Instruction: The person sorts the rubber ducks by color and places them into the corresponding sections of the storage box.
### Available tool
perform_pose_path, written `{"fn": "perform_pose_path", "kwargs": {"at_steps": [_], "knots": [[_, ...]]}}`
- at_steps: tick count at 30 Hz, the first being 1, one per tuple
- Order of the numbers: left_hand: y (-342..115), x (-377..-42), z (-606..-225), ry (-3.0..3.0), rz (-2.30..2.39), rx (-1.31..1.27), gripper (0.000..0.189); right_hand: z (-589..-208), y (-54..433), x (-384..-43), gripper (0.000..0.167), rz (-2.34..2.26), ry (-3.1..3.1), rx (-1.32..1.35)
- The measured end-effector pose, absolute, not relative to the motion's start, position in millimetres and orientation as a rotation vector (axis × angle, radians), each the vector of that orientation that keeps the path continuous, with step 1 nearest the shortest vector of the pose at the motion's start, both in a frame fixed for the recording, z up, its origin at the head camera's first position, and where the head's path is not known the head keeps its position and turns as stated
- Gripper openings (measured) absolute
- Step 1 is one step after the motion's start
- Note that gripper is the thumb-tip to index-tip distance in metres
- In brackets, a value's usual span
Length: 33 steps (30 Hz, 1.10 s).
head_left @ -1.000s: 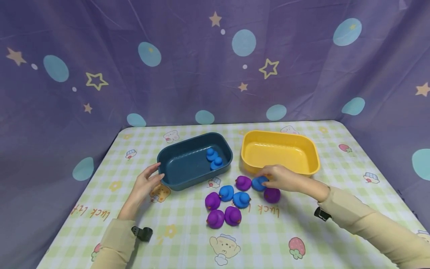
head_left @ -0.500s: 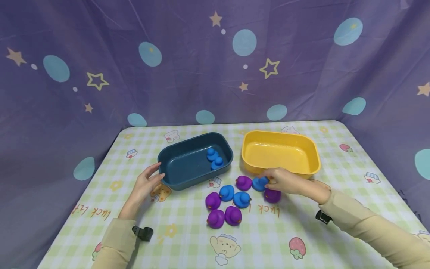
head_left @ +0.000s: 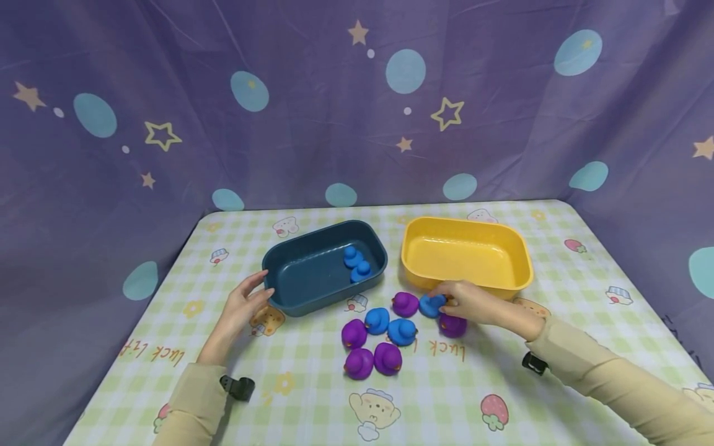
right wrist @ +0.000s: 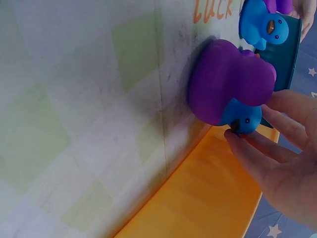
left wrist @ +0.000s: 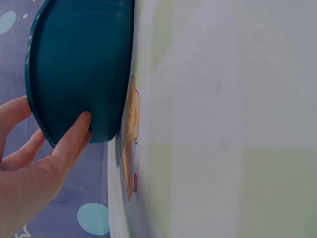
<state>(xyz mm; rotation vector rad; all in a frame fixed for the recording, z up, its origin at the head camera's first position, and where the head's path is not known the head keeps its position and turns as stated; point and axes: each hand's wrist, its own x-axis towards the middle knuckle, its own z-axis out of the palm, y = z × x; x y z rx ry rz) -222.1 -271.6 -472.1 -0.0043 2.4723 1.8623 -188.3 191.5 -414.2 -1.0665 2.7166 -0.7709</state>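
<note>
My right hand [head_left: 468, 302] pinches a blue rubber duck [head_left: 431, 306] that sits on the table in front of the yellow bin. In the right wrist view, the thumb and fingers flank the head of that blue duck [right wrist: 247, 119], partly covered by a purple duck [right wrist: 213, 84]. My left hand [head_left: 241, 306] touches the near left end of the dark teal bin [head_left: 307, 305], its fingers extended. Seen from the left wrist, the fingertips [left wrist: 81, 121] lie against the wall and rim of that bin [left wrist: 79, 64]. Two blue ducks [head_left: 361, 271] lie inside it.
The yellow bin [head_left: 463, 257] stands at the back right, beside the teal one. Several purple ducks [head_left: 359, 363] and two more blue ducks [head_left: 402, 332] are clustered mid-table. A checked cloth [head_left: 312, 409] covers the table, and a purple curtain [head_left: 312, 148] hangs behind.
My right hand has shifted slightly towards me and to the right, keeping its fingers at the blue duck. The left hand and both bins stay in place.
</note>
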Motion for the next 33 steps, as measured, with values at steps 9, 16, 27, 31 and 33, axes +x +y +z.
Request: {"fn": "perform_pose_path", "kwargs": {"at_steps": [9,16,27,31,33], "knots": [[-270,-221,-472,2.497,1.843,-0.007,0.066,-421,188,-188,0.025,-0.76,2.796,-1.077],[-271,-221,-473,2.494,1.86,0.001,0.066,-428,189,-189,0.024,-0.777,2.85,-1.129],[-272,-222,-474,2.488,1.862,0.004,0.065,-428,188,-187,0.023,-0.803,2.883,-1.138],[-272,-222,-474,2.489,1.862,0.005,0.064,-426,188,-186,0.024,-0.798,2.891,-1.128],[-272,-222,-474,2.49,1.861,0.012,0.065,-426,188,-186,0.024,-0.804,2.894,-1.129]]}}
